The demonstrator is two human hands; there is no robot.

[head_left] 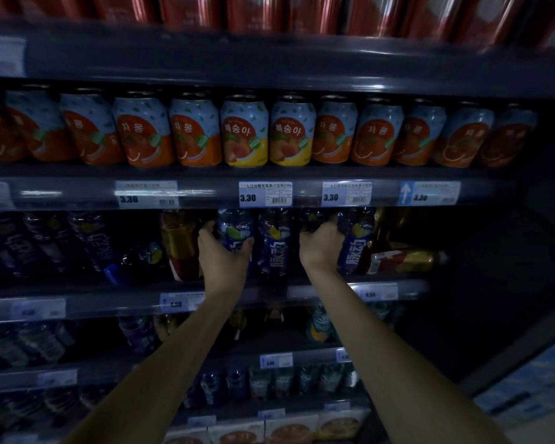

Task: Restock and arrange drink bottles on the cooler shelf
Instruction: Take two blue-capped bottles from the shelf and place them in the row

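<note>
A dark cooler (pixel 302 64) with open shelves fills almost the whole frame, and the light is weak, so the lower rows are hard to read. At the right side of the frame the cooler's dark side wall (pixel 500 283) closes the shelves. At the very top a row of red cans (pixel 257 11) is blurred and cut by the frame edge.

Below it, across the upper middle, stands one row of fruit drink cans (pixel 196 133); I count about twelve in front, ten orange ones and two yellow peach cans (pixel 244 133) side by side in the middle. On the rail under them I see four clear price tags (pixel 265 193), three of them reading 3.30.

The next shelf (pixel 318 291), in the middle of the frame, carries the blue drink bottles. Three of them stand upright in the centre. The left hand (pixel 223 254) wraps the first blue bottle (pixel 236 233), with fingers curled around its left side and the thumb pressing on its right side. The free middle bottle (pixel 274 241) stands just beside it, between the two hands. The right hand (pixel 321 243) grips the third blue bottle (pixel 356 238) from the left, fingers bent around it. More blue bottles (pixel 90 241) lean at the left of this shelf; their number I cannot tell. One red-labelled bottle (pixel 180 245) stands left of the left hand, and one amber bottle (pixel 404 261) lies on its side at the right.
</note>
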